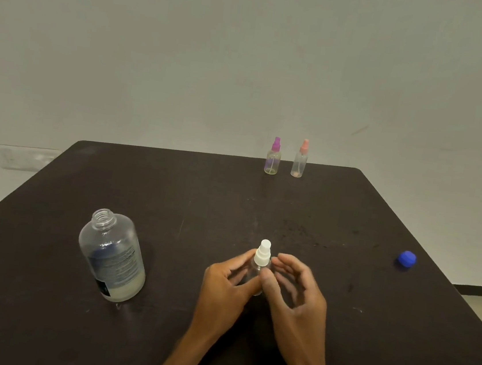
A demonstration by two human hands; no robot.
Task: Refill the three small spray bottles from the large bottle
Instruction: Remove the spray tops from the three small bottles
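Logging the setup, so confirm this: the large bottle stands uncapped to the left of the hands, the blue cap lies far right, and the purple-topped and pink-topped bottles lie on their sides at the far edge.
One thing is wrong: the purple-topped bottle and pink-topped bottle stand upright at the far edge, not on their sides, as the head view shows. The large bottle does stand uncapped left of the hands, and the blue cap lies far right.

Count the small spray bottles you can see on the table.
3: purple-topped bottle and pink-topped bottle standing side by side at the far edge; white-topped bottle between both hands, near centre.
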